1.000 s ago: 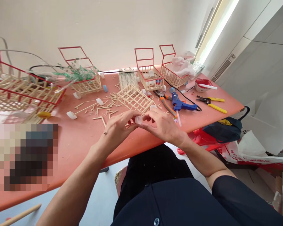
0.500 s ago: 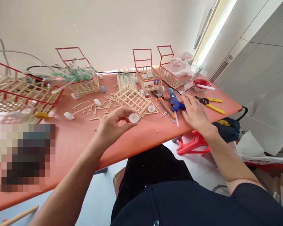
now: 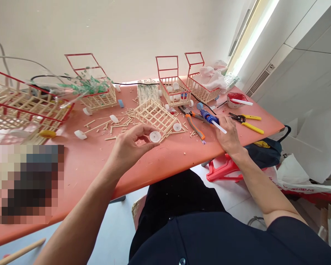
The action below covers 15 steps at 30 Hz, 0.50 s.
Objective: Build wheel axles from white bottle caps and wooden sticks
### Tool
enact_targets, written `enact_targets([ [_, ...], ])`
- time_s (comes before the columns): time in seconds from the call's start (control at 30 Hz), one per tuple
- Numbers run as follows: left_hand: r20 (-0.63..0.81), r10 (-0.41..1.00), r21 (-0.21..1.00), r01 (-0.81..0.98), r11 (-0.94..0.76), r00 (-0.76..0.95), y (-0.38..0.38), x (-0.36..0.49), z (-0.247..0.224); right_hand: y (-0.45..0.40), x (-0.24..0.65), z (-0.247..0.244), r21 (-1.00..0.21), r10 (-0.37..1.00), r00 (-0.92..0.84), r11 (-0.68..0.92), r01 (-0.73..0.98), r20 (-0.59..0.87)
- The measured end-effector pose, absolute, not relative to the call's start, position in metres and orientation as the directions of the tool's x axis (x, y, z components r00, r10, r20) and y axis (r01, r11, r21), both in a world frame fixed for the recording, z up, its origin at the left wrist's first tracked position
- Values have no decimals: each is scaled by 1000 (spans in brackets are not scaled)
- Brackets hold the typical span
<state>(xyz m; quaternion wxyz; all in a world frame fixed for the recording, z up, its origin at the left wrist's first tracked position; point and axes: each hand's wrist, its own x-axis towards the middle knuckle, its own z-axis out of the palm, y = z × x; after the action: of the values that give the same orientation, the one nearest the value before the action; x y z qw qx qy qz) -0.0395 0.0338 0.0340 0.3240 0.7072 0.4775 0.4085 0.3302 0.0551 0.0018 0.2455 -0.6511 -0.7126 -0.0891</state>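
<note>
Carts (image 3: 24, 106) of sticks crowd the desk's (image 3: 88, 162) left end, out of the way. Left hand (image 3: 127, 147) pinches a white cap (image 3: 155, 136) between thumb and fingertips, open face up and lifted clear of the stick frame (image 3: 156, 116). Right hand (image 3: 228, 134) is closed round the blue glue gun (image 3: 209, 117), nozzle pointing leftward, pliers (image 3: 194, 123) just beside.

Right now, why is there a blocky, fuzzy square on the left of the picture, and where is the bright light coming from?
In the head view, the blocky patch on the salmon-pink table is pixelated on purpose, hiding what lies there; brightness pours from the glowing strip at upper right; the left hand pinching the round white plastic cap looks sharp; edges bend from the wide lens.
</note>
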Motion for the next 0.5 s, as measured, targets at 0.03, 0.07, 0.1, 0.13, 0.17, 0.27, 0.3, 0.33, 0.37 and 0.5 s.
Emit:
enact_targets([
  [0.03, 270, 939, 848, 410, -336, 211, 34, -40, 34, 55, 330, 2, -208, 880, -26, 141, 968, 475],
  [0.07, 272, 938, 847, 411, -339, 212, 34, -40, 33, 55, 331, 4, -225, 873, -24, 152, 962, 487],
  [0.1, 276, 937, 844, 412, -342, 212, 35, -40, 33, 54, 331, 5, -244, 861, -15, 161, 956, 508],
  [0.13, 279, 937, 842, 414, -344, 210, 35, -40, 33, 53, 331, 7, -265, 844, 1, 167, 950, 536],
  [0.17, 282, 937, 841, 416, -345, 208, 35, -39, 34, 51, 331, 10, -289, 821, 26, 171, 942, 570],
  [0.27, 278, 941, 845, 415, -336, 196, 34, -38, 35, 43, 329, 24, -395, 752, 118, 200, 897, 649],
  [0.3, 272, 942, 851, 408, -330, 195, 34, -38, 35, 39, 327, 31, -447, 749, 139, 226, 865, 648],
  [0.33, 266, 944, 858, 399, -324, 196, 33, -38, 35, 36, 324, 38, -511, 759, 155, 259, 819, 633],
  [0.37, 261, 945, 863, 392, -319, 196, 33, -38, 36, 33, 321, 47, -584, 784, 158, 295, 756, 601],
  [0.5, 265, 943, 870, 373, -323, 199, 33, -37, 35, 23, 306, 78, -756, 905, 43, 327, 566, 424],
])
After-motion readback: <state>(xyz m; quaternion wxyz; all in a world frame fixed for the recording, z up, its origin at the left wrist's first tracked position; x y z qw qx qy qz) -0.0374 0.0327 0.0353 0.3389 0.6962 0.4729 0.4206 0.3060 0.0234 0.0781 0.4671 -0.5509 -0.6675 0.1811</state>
